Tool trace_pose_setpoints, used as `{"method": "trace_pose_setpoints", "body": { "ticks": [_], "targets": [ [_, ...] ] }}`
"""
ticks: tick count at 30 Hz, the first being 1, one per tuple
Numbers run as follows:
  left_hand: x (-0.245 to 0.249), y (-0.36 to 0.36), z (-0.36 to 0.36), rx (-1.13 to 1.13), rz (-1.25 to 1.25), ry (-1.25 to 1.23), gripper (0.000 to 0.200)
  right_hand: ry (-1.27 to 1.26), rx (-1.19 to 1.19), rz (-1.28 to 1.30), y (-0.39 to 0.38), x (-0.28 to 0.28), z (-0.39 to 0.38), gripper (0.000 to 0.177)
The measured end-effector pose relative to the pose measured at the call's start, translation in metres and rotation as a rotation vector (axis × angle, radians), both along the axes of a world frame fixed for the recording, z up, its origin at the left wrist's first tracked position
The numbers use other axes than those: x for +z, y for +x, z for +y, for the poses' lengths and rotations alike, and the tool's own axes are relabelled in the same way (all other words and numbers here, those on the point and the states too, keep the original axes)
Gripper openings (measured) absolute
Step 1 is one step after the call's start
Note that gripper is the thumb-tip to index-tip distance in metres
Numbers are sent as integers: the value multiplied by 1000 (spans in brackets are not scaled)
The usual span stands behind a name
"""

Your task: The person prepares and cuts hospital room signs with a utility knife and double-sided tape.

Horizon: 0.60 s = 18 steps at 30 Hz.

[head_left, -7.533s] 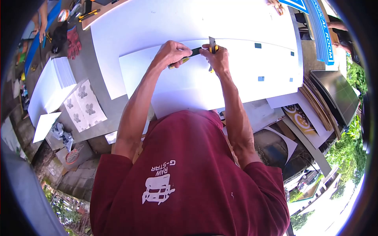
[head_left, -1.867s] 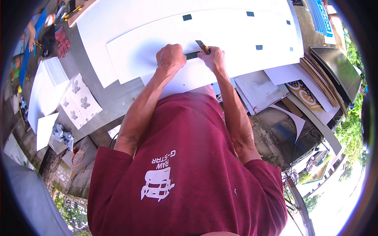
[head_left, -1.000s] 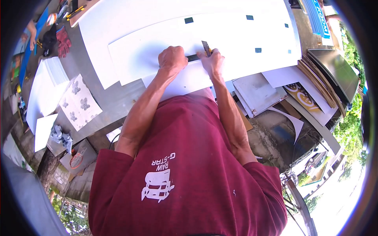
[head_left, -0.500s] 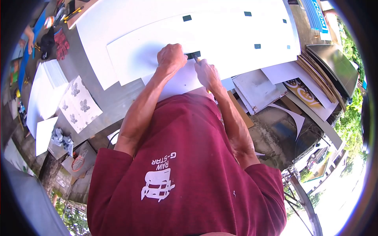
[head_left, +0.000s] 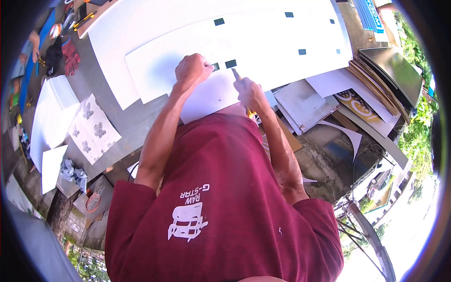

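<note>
A large white sheet (head_left: 263,42) with several small dark rectangles lies before me. At its near edge my left hand (head_left: 191,70) is closed, pinching a small dark piece (head_left: 215,66) just left of a dark rectangle (head_left: 230,64). My right hand (head_left: 251,94) is wrapped round a cutter knife (head_left: 236,74), its tip beside that rectangle's lower right. A smaller white sheet (head_left: 209,98) lies under the near edge, between my forearms.
Red gloves (head_left: 71,57), a patterned sheet (head_left: 94,129) and stacked white sheets (head_left: 54,108) lie left. Stacked boards (head_left: 376,84) stand right. Another person's hand (head_left: 34,44) shows far left.
My left hand has moved left, taking a dark piece away from the rectangle. The knife in my right hand has drawn slightly down from it. The view has shifted a little.
</note>
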<state>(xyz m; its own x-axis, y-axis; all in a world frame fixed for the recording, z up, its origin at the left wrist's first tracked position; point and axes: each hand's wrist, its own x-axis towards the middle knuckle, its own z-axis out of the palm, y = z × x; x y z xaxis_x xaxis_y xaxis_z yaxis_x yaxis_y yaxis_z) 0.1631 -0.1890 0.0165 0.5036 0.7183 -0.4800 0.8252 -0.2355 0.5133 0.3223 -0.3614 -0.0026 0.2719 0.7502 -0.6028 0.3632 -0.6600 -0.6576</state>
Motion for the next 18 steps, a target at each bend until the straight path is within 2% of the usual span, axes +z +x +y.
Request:
{"method": "trace_pose_setpoints", "body": {
  "ticks": [3, 4, 7, 8, 12, 13, 15, 16, 18],
  "targets": [
    [11, -30, 1, 15, -166, -90, 30, 56, -147, -240, -2, -4, 21, 54],
    [14, -39, 0, 18, -192, -122, 29, 6, -194, -223, 0, -6, 32, 55],
    [23, -64, -10, 83, -250, -188, 28, -120, -148, -264, 5, 1, 67, 55],
    [24, -71, -13, 106, -244, -196, 28, -114, -41, -379, 9, -18, 72, 48],
    [16, -95, -36, 266, -337, -212, 27, -187, 116, -386, 24, -18, 85, 45],
    [16, -94, -45, 301, -353, -227, 27, -162, 180, -446, 23, -19, 88, 47],
    [19, -93, -56, 368, -377, -249, 26, 56, 133, -450, 11, -13, 82, 48],
    [23, -92, -61, 367, -373, -242, 25, 105, 18, -270, 3, -3, 79, 48],
    [25, -87, -70, 393, -396, -240, 25, 93, -26, 194, -10, 14, 70, 37]
  ]
}}
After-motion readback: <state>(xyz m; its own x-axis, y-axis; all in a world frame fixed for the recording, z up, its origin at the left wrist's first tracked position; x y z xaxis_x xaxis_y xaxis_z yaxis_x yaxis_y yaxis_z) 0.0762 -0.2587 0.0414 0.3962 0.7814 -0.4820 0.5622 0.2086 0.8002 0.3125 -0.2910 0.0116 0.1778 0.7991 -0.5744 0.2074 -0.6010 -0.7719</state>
